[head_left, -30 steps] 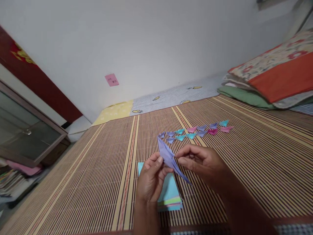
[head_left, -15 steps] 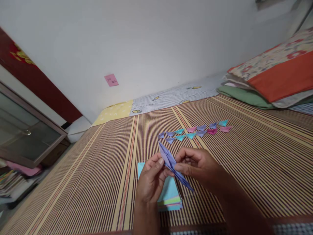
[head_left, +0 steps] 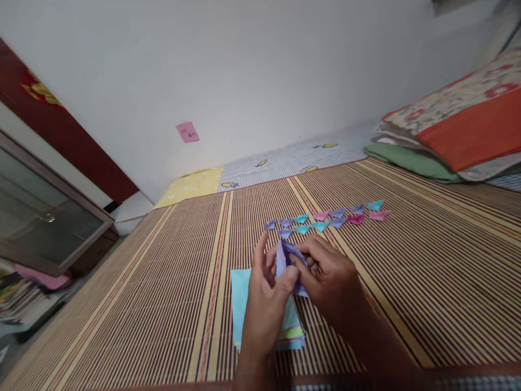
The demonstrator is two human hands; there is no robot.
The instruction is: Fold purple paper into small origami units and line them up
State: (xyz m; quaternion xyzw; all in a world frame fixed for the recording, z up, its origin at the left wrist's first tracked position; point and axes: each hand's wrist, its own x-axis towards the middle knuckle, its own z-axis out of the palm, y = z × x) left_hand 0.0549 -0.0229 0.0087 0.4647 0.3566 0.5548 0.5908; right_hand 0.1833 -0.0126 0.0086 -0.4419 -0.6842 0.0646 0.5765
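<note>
The purple paper (head_left: 281, 262) was held by both hands, up over the far right part of the paper pile (head_left: 241, 293). It was folded, and it was opened a bit like a little pocket, with its top tip pointed up.

The left hand (head_left: 266, 296) was held over the paper pile. It was half open. Its thumb was bent over and pressed on the front of the purple paper, and its pointing finger was lifted up, almost straight, off to the side of the purple paper.

The right hand (head_left: 331, 274) was held just to the right of the paper pile. It was mostly closed, with its fingers curled in. The purple paper was pinched by its fingers at the right side, and one finger seemed to be tucked into the fold, but that spot was partly hidden.

The paper pile was laid flat on the stripy mat (head_left: 183, 304). Blue was seen on its top, and green and pink were seen at its near edge. Past the paper pile and to its right, two rows of small folded papers (head_left: 319, 226) were set out, in purple, blue and pink.
</note>
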